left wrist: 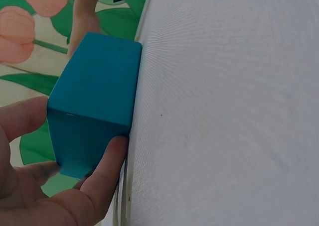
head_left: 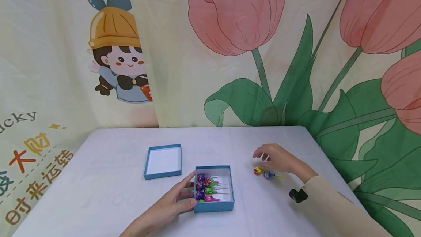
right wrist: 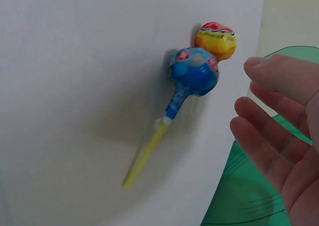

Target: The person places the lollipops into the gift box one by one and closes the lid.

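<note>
My left hand (head_left: pixel 172 198) touches the left wall of a blue open box (head_left: pixel 214 207), thumb near the front corner. Several wrapped lollipops (head_left: pixel 209 190) lie in the box, heads to the left and sticks to the right. In the left wrist view the fingertips rest against the box's blue outer side (left wrist: pixel 92 79). My right hand (head_left: pixel 277 157), holding nothing, hovers close behind two lollipops on the table. One is a blue lollipop (right wrist: pixel 194 71) with a yellow stick. Beside it lies a yellow-and-red lollipop (right wrist: pixel 216 40), its stick hidden in the right wrist view.
A blue-rimmed box lid (head_left: pixel 162 176) lies behind and left of the box, white inside facing up. White cloth covers the table (head_left: pixel 98 178). Behind the table hangs a curtain (head_left: pixel 177 83) printed with tulips and a cartoon figure.
</note>
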Tool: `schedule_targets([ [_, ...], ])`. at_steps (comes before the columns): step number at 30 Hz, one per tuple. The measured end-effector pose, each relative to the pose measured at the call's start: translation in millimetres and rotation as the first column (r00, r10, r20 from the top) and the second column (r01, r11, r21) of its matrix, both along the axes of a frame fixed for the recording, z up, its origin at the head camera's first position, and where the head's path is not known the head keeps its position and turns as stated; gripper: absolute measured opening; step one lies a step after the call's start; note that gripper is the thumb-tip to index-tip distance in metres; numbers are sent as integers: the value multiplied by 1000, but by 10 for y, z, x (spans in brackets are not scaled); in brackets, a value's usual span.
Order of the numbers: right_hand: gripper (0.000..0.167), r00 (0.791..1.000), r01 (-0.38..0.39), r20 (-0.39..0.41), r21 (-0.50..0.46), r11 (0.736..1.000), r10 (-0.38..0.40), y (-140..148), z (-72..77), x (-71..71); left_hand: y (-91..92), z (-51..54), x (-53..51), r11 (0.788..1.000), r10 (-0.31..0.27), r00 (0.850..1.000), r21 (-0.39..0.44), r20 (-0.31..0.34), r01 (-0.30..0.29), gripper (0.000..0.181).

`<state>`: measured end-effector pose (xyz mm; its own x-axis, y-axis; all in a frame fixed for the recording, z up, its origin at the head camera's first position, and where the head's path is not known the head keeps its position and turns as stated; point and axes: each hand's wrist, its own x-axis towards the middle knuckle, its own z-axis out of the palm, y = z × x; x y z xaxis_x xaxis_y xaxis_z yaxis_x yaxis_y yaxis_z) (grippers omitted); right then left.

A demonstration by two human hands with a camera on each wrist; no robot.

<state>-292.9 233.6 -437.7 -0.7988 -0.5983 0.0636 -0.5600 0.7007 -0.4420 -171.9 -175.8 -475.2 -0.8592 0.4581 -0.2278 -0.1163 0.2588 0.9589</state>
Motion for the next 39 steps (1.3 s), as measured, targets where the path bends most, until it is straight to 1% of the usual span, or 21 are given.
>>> schedule_targets([
  [6,25,1000,-12,12,14,1000,12,99,-65,-31,-7,-15,-4,1000,-2,1000,4,0,2,82],
  [13,26,996,28,83,37,999,-31,135,-157,-75,-16,-30,-11,1000,-19,1000,24,-17,20,82],
  [15,26,995,24,97,37,999,-28,133,-181,-83,-17,-31,-13,1000,-20,1000,22,-17,21,82],
  [19,27,995,-12,98,30,999,9,127,-215,-94,-20,-37,-12,1000,-15,1000,13,-13,15,82],
  [22,28,996,-33,84,37,999,30,122,-234,-101,-22,-42,-12,1000,-13,1000,13,-13,13,82],
  [28,30,995,-47,87,48,998,42,91,-230,-92,-23,-51,-17,1000,-16,999,11,-29,16,82],
  [39,30,995,-55,82,67,996,49,52,-225,-94,-15,-45,-3,1000,-5,1000,3,-26,5,82],
])
